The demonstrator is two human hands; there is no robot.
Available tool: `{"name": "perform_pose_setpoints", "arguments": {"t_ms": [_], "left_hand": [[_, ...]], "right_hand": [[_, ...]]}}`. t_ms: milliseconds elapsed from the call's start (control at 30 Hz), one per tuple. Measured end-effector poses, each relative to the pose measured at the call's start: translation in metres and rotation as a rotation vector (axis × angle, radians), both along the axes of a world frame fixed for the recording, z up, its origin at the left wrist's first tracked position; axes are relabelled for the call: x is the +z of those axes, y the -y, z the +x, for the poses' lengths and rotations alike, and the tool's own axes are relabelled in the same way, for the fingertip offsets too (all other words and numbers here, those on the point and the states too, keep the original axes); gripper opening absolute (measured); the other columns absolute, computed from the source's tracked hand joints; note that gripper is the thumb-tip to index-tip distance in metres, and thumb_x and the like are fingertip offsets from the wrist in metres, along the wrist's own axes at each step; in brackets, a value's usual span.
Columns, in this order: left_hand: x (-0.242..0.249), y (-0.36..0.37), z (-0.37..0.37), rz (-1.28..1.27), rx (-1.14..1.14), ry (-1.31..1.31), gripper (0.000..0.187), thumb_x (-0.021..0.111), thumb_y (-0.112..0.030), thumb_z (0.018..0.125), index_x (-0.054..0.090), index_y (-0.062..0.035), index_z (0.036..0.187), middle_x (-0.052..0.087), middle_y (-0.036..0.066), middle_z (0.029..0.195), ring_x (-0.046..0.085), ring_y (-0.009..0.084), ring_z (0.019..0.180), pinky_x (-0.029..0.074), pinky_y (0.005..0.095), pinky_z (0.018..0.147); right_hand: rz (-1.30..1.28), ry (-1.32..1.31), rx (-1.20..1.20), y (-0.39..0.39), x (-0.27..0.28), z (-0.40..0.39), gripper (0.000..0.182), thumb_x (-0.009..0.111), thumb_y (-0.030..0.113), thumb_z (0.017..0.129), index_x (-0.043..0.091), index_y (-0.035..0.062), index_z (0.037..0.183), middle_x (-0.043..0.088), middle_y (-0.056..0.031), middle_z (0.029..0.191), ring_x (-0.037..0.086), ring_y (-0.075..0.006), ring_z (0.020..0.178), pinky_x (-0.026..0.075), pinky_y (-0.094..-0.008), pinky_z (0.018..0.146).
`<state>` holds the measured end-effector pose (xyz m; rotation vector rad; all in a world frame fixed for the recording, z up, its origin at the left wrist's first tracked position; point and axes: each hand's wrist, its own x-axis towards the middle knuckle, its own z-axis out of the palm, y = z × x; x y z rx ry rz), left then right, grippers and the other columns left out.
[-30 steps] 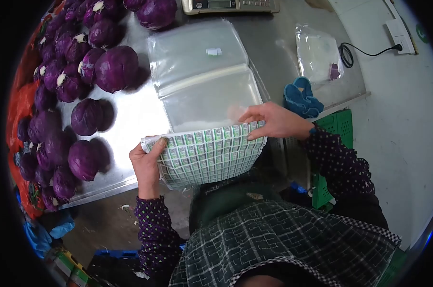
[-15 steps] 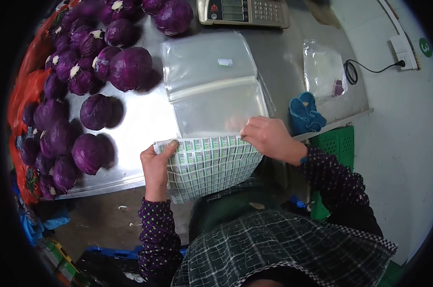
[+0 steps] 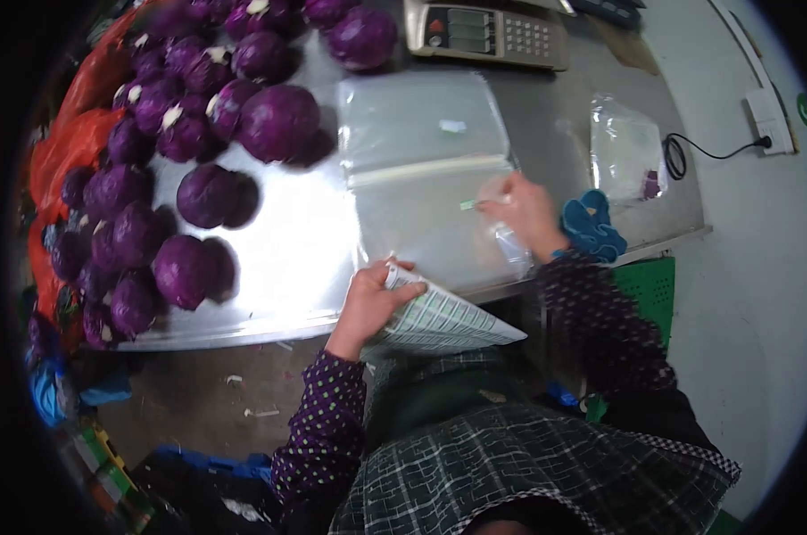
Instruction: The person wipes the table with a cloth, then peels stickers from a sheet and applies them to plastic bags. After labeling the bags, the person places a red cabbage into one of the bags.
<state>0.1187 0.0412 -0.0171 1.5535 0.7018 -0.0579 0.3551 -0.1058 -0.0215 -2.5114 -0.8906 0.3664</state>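
Observation:
My left hand (image 3: 374,301) grips a sheet of printed labels (image 3: 448,319) by its upper left corner, thumb on top; the sheet tilts and narrows to a point at the right, just off the table's front edge. Between the thumb and fingertips of my right hand (image 3: 521,212) is one small green-and-white label (image 3: 467,205), held close over the lower clear plastic bag (image 3: 403,214). Another clear bag (image 3: 412,111) lies above it, with a small white label (image 3: 452,127) on it.
Many red cabbages (image 3: 280,123) cover the left of the metal table (image 3: 296,259), beside red netting (image 3: 73,160). A scale (image 3: 488,36) stands at the back. On the right lie a blue cloth item (image 3: 592,227), another plastic bag (image 3: 624,147) and a cable (image 3: 677,159).
My right hand has left the label sheet and moved up and right over the bag with one label. My left hand has shifted right, and the sheet has swung to a tilt.

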Motion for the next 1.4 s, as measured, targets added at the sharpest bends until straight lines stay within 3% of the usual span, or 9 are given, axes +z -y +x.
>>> {"name": "perform_pose_setpoints", "arguments": {"t_ms": [133, 200, 333, 433, 633, 800, 967, 1133, 1400], "left_hand": [[-0.003, -0.002, -0.001, 0.144, -0.039, 0.175, 0.028, 0.076, -0.014, 0.077, 0.068, 0.0039, 0.097, 0.068, 0.01, 0.093, 0.062, 0.0125, 0.082, 0.051, 0.0283, 0.074], [0.027, -0.002, -0.001, -0.225, 0.015, -0.115, 0.023, 0.076, -0.013, 0.076, 0.069, 0.0021, 0.092, 0.068, 0.011, 0.092, 0.063, 0.0135, 0.081, 0.051, 0.0284, 0.074], [0.035, 0.013, -0.002, -0.06, -0.28, 0.137, 0.021, 0.077, -0.014, 0.075, 0.069, 0.0018, 0.088, 0.068, 0.011, 0.098, 0.064, 0.0196, 0.089, 0.05, 0.0321, 0.082], [-0.004, 0.009, 0.003, 0.201, -0.151, 0.084, 0.019, 0.077, -0.013, 0.076, 0.071, 0.0013, 0.088, 0.067, 0.012, 0.104, 0.059, 0.0181, 0.103, 0.046, 0.0311, 0.09], [-0.012, 0.003, 0.005, 0.018, -0.107, 0.081, 0.018, 0.076, -0.01, 0.076, 0.072, 0.0018, 0.088, 0.066, 0.013, 0.11, 0.056, 0.0222, 0.111, 0.043, 0.0338, 0.095], [-0.003, 0.006, 0.004, 0.037, -0.06, 0.018, 0.022, 0.077, -0.015, 0.073, 0.071, 0.0013, 0.087, 0.067, 0.016, 0.108, 0.055, 0.0312, 0.118, 0.042, 0.0365, 0.097], [-0.008, 0.005, 0.003, -0.072, -0.041, 0.052, 0.03, 0.077, -0.013, 0.074, 0.067, 0.0031, 0.098, 0.068, 0.011, 0.086, 0.063, 0.0155, 0.077, 0.051, 0.0293, 0.072], [0.028, 0.019, -0.004, 0.015, -0.292, 0.273, 0.018, 0.077, -0.013, 0.073, 0.068, 0.0008, 0.082, 0.068, 0.01, 0.089, 0.063, 0.0181, 0.076, 0.05, 0.0307, 0.072], [-0.008, 0.003, 0.003, 0.005, -0.135, 0.064, 0.02, 0.078, -0.012, 0.073, 0.072, 0.0003, 0.087, 0.065, 0.013, 0.114, 0.046, 0.0288, 0.127, 0.037, 0.0365, 0.102]], "right_hand": [[-0.107, 0.107, 0.39, 0.011, -0.003, -0.038, 0.04, 0.076, 0.036, 0.075, 0.06, 0.0012, 0.086, 0.062, -0.0187, 0.069, 0.062, -0.0325, 0.061, 0.046, -0.0373, 0.054], [-0.015, -0.045, 0.335, 0.017, -0.008, -0.046, 0.034, 0.074, 0.032, 0.078, 0.06, 0.0012, 0.084, 0.061, -0.0162, 0.066, 0.061, -0.0284, 0.059, 0.045, -0.0356, 0.053], [0.088, -0.54, 0.148, 0.005, -0.001, -0.036, 0.022, 0.066, 0.022, 0.086, 0.062, 0.0011, 0.082, 0.06, -0.0131, 0.062, 0.062, -0.0181, 0.06, 0.046, -0.0331, 0.056], [0.288, -0.504, 0.099, -0.009, 0.012, -0.003, 0.014, 0.064, 0.015, 0.086, 0.063, 0.0013, 0.088, 0.064, -0.0079, 0.071, 0.058, -0.0123, 0.062, 0.046, -0.0284, 0.057], [0.702, -0.466, -0.21, -0.015, 0.05, 0.034, 0.022, 0.072, 0.012, 0.077, 0.064, 0.0032, 0.096, 0.066, -0.0056, 0.08, 0.063, -0.0132, 0.069, 0.049, -0.0279, 0.063], [0.125, -0.138, -0.056, -0.022, -0.021, -0.011, 0.043, 0.083, 0.027, 0.065, 0.061, 0.001, 0.092, 0.064, -0.0105, 0.076, 0.062, -0.0217, 0.067, 0.051, -0.0341, 0.063], [-0.022, 0.102, 0.29, 0.003, 0.0, -0.02, 0.036, 0.078, 0.033, 0.07, 0.064, 0.0092, 0.093, 0.062, -0.0111, 0.094, 0.063, -0.0286, 0.078, 0.05, -0.0367, 0.068], [0.136, -0.108, 0.352, -0.004, -0.019, -0.037, 0.013, 0.071, 0.019, 0.08, 0.068, 0.0067, 0.082, 0.061, -0.0092, 0.088, 0.063, -0.0238, 0.077, 0.05, -0.0349, 0.068], [0.548, -0.553, -0.077, -0.025, 0.041, 0.026, 0.015, 0.07, 0.011, 0.08, 0.064, 0.0058, 0.092, 0.065, -0.0044, 0.083, 0.061, -0.0156, 0.071, 0.049, -0.0286, 0.065]]}}
